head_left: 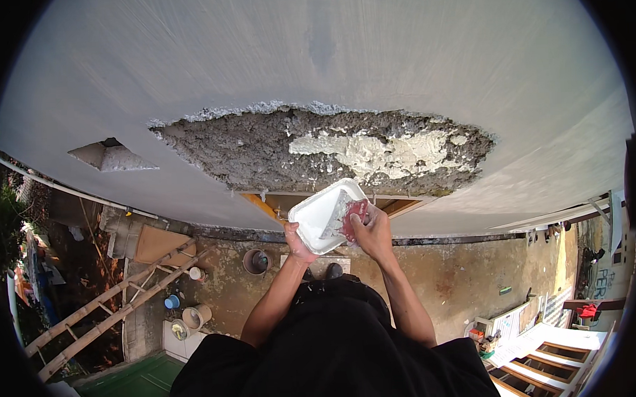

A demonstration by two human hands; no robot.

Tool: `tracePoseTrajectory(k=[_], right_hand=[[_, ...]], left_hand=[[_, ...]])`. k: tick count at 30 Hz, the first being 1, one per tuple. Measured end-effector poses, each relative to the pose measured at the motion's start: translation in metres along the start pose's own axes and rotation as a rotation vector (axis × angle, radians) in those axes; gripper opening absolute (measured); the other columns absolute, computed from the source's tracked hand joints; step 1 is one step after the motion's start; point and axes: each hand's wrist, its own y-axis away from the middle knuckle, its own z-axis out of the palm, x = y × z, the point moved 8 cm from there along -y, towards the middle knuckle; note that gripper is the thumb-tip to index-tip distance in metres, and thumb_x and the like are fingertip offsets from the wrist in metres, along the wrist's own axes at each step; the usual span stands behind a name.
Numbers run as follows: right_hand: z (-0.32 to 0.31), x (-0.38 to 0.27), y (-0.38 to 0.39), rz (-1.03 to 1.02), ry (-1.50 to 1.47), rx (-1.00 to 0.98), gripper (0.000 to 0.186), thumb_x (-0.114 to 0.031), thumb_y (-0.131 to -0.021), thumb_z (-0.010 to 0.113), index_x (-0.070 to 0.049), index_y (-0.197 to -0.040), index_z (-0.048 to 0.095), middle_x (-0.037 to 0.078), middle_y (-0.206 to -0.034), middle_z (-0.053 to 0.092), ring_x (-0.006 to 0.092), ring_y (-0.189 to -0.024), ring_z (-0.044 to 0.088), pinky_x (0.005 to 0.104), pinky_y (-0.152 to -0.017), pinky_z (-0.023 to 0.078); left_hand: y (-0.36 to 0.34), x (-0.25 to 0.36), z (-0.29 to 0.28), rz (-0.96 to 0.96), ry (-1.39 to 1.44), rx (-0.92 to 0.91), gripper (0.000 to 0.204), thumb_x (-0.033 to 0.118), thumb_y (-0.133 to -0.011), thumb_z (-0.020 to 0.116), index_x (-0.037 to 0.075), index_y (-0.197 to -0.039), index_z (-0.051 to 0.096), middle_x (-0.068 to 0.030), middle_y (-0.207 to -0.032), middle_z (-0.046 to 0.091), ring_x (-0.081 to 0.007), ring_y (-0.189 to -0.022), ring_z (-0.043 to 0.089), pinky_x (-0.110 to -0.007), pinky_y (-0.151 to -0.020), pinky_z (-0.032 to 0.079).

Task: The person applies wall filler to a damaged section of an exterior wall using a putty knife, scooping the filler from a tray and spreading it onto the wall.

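Note:
My left hand [298,238] grips the left side of a white plastic tray [312,222] held in front of my body. My right hand [372,230] is closed around a putty knife [353,215] with a red grip; its white-smeared blade rests inside the tray. Just beyond the tray is a rough, broken grey patch [225,146] in the smooth painted wall [327,51], partly covered with uneven cream-white filler [393,154]. A wooden-edged opening [266,206] shows below the patch, partly hidden by the tray.
Below me lies a stained concrete floor [447,278] with a dark bucket [257,262] and containers [196,316]. A bamboo ladder [84,320] leans at left. A small recess [120,158] is in the wall. Wooden frames and white boards [547,351] sit at lower right.

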Motion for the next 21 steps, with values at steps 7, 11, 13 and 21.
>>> tracePoseTrajectory(k=[7, 11, 13, 21], right_hand=[[0.010, -0.014, 0.012, 0.057, 0.014, -0.048, 0.015, -0.008, -0.082, 0.062, 0.004, -0.091, 0.064, 0.012, -0.069, 0.066, 0.0142, -0.063, 0.061, 0.0319, -0.059, 0.048], [0.010, -0.013, 0.015, 0.000, 0.020, -0.039, 0.014, -0.008, -0.084, 0.061, 0.003, -0.092, 0.065, 0.008, -0.069, 0.066, 0.0102, -0.060, 0.058, 0.0283, -0.056, 0.046], [0.009, -0.014, 0.016, -0.004, -0.008, -0.066, 0.013, -0.007, -0.085, 0.060, 0.002, -0.093, 0.065, 0.005, -0.068, 0.066, 0.0076, -0.058, 0.056, 0.0262, -0.053, 0.044], [-0.015, -0.043, 0.012, -0.046, 0.213, -0.084, 0.016, -0.013, -0.083, 0.063, 0.002, -0.089, 0.065, 0.013, -0.063, 0.064, 0.0191, -0.055, 0.061, 0.0336, -0.055, 0.046]], left_hand=[[0.001, 0.001, -0.001, 0.026, -0.014, -0.003, 0.089, 0.048, -0.067, 0.051, 0.004, -0.143, 0.034, -0.0176, -0.141, 0.043, -0.0361, -0.127, 0.046, -0.051, -0.105, 0.038], [0.001, 0.001, 0.002, 0.002, 0.015, -0.030, 0.090, 0.048, -0.067, 0.051, 0.004, -0.143, 0.033, -0.0179, -0.142, 0.042, -0.0360, -0.127, 0.046, -0.050, -0.106, 0.037], [0.001, 0.002, 0.003, 0.005, 0.032, -0.014, 0.090, 0.047, -0.067, 0.052, 0.004, -0.144, 0.032, -0.0181, -0.143, 0.041, -0.0362, -0.128, 0.045, -0.050, -0.107, 0.037], [0.003, 0.002, 0.019, -0.045, 0.001, -0.089, 0.092, 0.050, -0.065, 0.053, 0.007, -0.144, 0.033, -0.0169, -0.144, 0.040, -0.0366, -0.128, 0.044, -0.055, -0.104, 0.038]])
